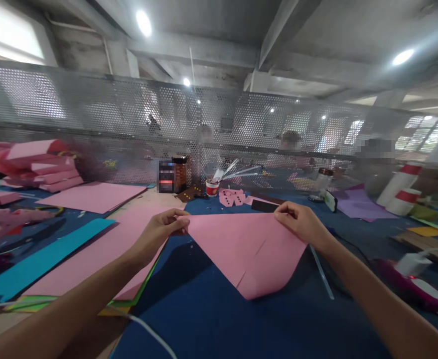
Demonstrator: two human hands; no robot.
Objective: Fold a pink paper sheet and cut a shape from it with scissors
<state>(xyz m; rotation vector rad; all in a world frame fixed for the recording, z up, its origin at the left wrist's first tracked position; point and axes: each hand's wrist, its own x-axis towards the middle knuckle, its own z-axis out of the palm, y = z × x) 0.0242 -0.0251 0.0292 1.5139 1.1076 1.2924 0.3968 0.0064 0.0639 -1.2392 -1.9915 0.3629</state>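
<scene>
A sheet of pink paper (237,249) hangs stretched between my two hands, over the blue tabletop. My left hand (170,223) pinches its upper left corner between thumb and fingers. At the upper right, my right hand (299,219) grips the top edge the same way. The sheet narrows toward its lower tip, and short crease or slit lines show on its lower half. Left of it, larger pink sheets (102,254) lie stacked on green and yellow ones, with a teal strip (54,254) on top.
A pink glue gun (9,224) lies at the left. Behind my hands stand a paper cup (212,188) with sticks and a dark jar (180,174). A purple sheet (364,202) and a magenta power strip (415,286) are at the right. Perforated metal panels (233,119) close off the back.
</scene>
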